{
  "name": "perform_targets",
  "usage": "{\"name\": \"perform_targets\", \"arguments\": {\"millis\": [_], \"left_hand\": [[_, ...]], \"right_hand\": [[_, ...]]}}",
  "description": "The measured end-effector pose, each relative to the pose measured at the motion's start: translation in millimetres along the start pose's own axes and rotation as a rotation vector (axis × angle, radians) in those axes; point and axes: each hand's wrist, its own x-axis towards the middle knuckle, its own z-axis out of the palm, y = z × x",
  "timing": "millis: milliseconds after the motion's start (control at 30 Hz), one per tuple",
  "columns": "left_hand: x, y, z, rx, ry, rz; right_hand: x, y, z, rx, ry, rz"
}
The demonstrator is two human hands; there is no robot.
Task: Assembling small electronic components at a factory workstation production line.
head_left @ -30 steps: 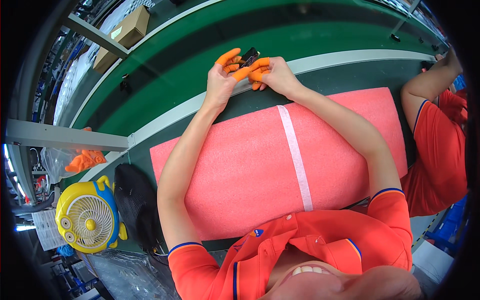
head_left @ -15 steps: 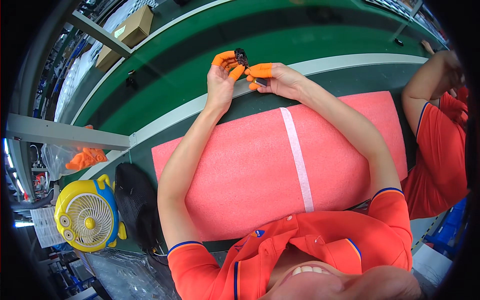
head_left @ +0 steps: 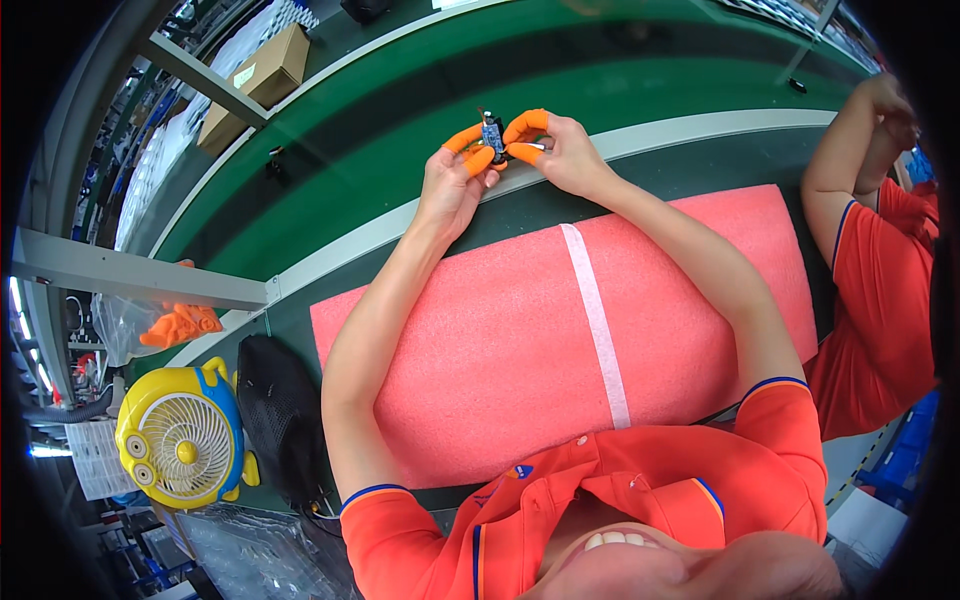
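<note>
Over the belt's near rail, my left hand (head_left: 456, 184) is closed around a small electronic device (head_left: 493, 136) with a black body and a blue circuit board facing up. Orange finger cots cover the fingertips of both hands. My right hand (head_left: 568, 158) is closed in a pinch at the device's right side, its fingertips touching or almost touching it. A small silvery piece (head_left: 542, 147) sticks out beside the right thumb; the rest of it is hidden in the fingers.
Before me lies a pink foam block (head_left: 480, 350) with a white strip. A green conveyor belt (head_left: 380, 130) curves beyond. At left are a yellow fan (head_left: 185, 450), a black mesh pouch (head_left: 280, 420) and a bag of orange finger cots (head_left: 180, 325). A co-worker's arm (head_left: 835, 190) is at right.
The device has been turned so its blue circuit board now faces up. My right hand has shifted slightly right and up; the dark cylindrical piece seen in it earlier no longer shows clearly.
</note>
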Motion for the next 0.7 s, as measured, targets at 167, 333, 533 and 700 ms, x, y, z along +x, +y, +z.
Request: {"name": "perform_targets", "arguments": {"millis": [167, 333, 533, 700], "left_hand": [[-1, 4, -3, -0.021, -0.065, -0.044], [2, 9, -4, -0.161, 0.015, -0.033], [0, 5, -6, -0.128, -0.044, -0.036], [0, -2, 0, -0.006, -0.101, 0.006]], "right_hand": [[-4, -7, 2, -0.058, 0.061, -0.132], [-7, -2, -1, -0.267, 0.09, -0.448], [-7, -8, 6, 0.11, -0.001, -0.037], [-8, -13, 4, 0.08, 0.02, 0.188]]}}
